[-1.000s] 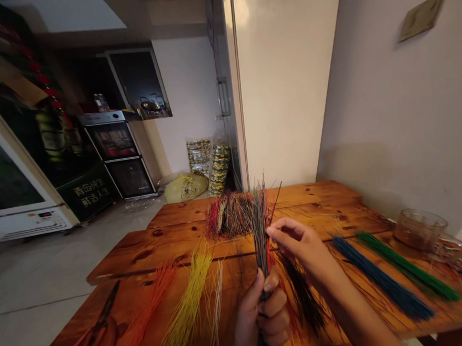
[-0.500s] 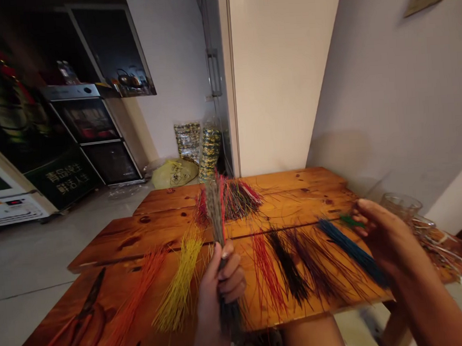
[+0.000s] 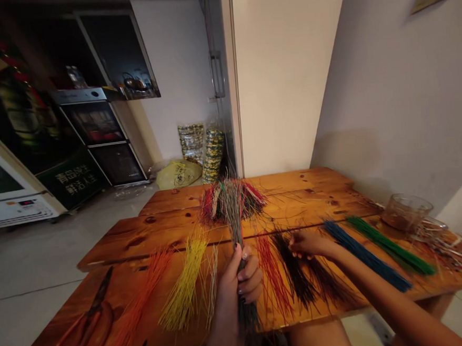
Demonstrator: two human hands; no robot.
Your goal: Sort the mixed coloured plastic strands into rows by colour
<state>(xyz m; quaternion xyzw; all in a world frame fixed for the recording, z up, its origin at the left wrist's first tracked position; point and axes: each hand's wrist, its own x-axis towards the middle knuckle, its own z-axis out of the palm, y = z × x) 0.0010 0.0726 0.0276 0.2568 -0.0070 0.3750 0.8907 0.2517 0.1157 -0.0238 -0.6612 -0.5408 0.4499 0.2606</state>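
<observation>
My left hand is wrapped round an upright bundle of thin grey wires, with a red strand along its right side and a bit of green near its top. Over the upper ends of the black wires and the dark brown wires is my right hand. Its fingers are drawn together, and I cannot make out what is in them. Red wires lie between the two hands. Left of my left hand are a few pale wires and a yellow bundle.
Orange wires and red-handled scissors lie on the left of the wooden table. Blue wires, green wires, a glass bowl and tangled scraps are on the right. A mixed-colour pile lies behind the grey bundle.
My right hand has moved left from the green wires to the black and brown ones. The green bundle and bowl are now uncovered. The grey bundle sits slightly further right in view.
</observation>
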